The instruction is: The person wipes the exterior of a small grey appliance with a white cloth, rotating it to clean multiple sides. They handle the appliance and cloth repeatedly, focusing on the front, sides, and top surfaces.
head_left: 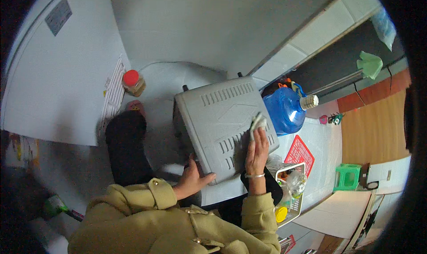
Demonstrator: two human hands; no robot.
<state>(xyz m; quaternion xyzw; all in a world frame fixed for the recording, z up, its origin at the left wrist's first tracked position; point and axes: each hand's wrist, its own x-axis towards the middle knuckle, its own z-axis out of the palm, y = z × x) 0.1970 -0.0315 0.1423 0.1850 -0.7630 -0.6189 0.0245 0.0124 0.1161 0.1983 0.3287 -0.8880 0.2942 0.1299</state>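
A grey metal appliance casing [230,117] with rows of vent slots and short dark feet stands tilted in front of me. My left hand [194,179] grips its near left corner, thumb on the slotted face and the other fingers partly hidden behind the edge. Under the fingers of my right hand [257,150], a folded pale cloth [258,121] lies against the slotted face near its right edge. A bracelet circles my right wrist.
A large blue water bottle [285,110] stands right of the casing, close to it. Nearer me are a white basket [300,197] of bagged items and a red plastic basket [300,155]. A red-lidded jar [131,78] stands at left, beside a white rack [114,90].
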